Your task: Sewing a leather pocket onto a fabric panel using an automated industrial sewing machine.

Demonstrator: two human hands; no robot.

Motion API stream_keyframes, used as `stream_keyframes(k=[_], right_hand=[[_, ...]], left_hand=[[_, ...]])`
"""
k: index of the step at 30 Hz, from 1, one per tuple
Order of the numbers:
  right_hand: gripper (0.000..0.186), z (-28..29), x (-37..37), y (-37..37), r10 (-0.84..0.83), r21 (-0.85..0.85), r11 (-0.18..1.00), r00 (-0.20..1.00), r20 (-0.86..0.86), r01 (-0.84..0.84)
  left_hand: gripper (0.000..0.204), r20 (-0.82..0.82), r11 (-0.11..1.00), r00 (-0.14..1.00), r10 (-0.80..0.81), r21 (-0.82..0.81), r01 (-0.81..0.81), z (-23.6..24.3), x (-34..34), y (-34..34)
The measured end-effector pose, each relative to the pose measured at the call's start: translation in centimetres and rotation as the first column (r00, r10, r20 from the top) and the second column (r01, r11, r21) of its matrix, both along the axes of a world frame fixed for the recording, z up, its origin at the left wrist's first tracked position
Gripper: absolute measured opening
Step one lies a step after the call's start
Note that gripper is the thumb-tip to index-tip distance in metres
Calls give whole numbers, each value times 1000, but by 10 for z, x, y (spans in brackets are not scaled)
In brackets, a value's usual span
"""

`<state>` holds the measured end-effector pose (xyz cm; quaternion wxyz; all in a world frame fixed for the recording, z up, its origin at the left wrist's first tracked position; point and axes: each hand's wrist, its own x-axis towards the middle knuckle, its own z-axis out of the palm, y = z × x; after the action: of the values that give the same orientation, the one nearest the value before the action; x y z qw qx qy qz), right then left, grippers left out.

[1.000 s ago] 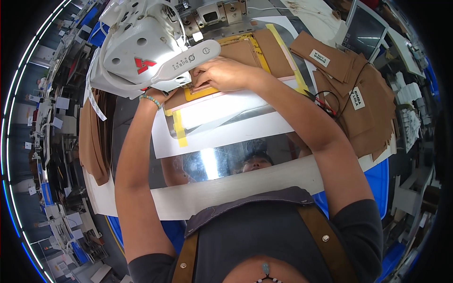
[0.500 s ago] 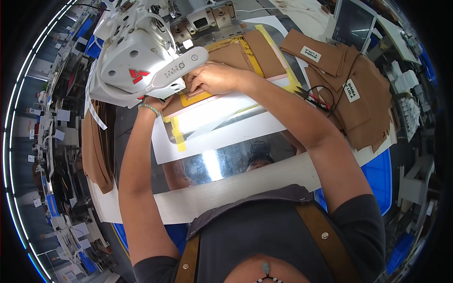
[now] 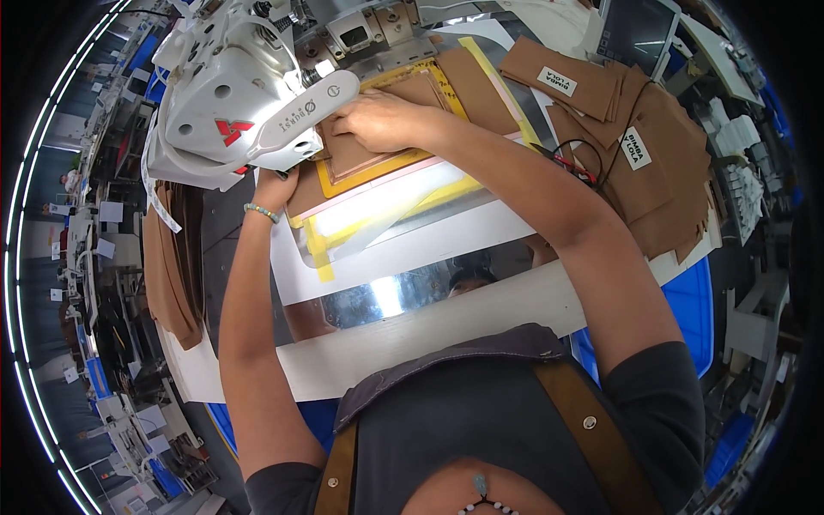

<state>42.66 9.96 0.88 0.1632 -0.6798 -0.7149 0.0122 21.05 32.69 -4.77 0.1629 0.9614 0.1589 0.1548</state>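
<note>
My right hand (image 3: pixel 378 122) lies over a brown panel (image 3: pixel 412 94) set inside a yellow-edged frame (image 3: pixel 360 184), fingers reaching left and resting on the panel beside the sewing machine head. My left hand (image 3: pixel 279 187), with a beaded bracelet at the wrist, is by the left edge of the brown sheet under the frame. Its fingers are mostly hidden behind the white sewing machine head (image 3: pixel 215 129). Yellow tape and a clear sheet edge the template (image 3: pixel 369 215) that carries the frame.
Stacked brown pieces (image 3: pixel 661 184) with white labels lie at the right, with red-handled snips (image 3: pixel 577 170) and a dark cord beside them. More brown pieces (image 3: pixel 176 283) hang at the left edge. A screen (image 3: pixel 635 39) stands far right; a blue bin (image 3: pixel 691 322) sits below the table.
My right hand has shifted slightly left, its fingers less bunched and more stretched over the panel. More of the panel and my left hand show beside the machine head. The view has shifted slightly.
</note>
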Motion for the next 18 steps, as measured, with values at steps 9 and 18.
stream_keyframes(k=[9, 18], right_hand=[[45, 5, -8, -15, 110, -52, 992, 994, -30, -111], [40, 10, -18, -35, 224, -26, 974, 972, -66, -226]], left_hand=[[26, 182, 951, 980, 76, -307, -17, 30, -29, -35], [21, 127, 964, 991, -30, -260, 62, 67, -61, -78]])
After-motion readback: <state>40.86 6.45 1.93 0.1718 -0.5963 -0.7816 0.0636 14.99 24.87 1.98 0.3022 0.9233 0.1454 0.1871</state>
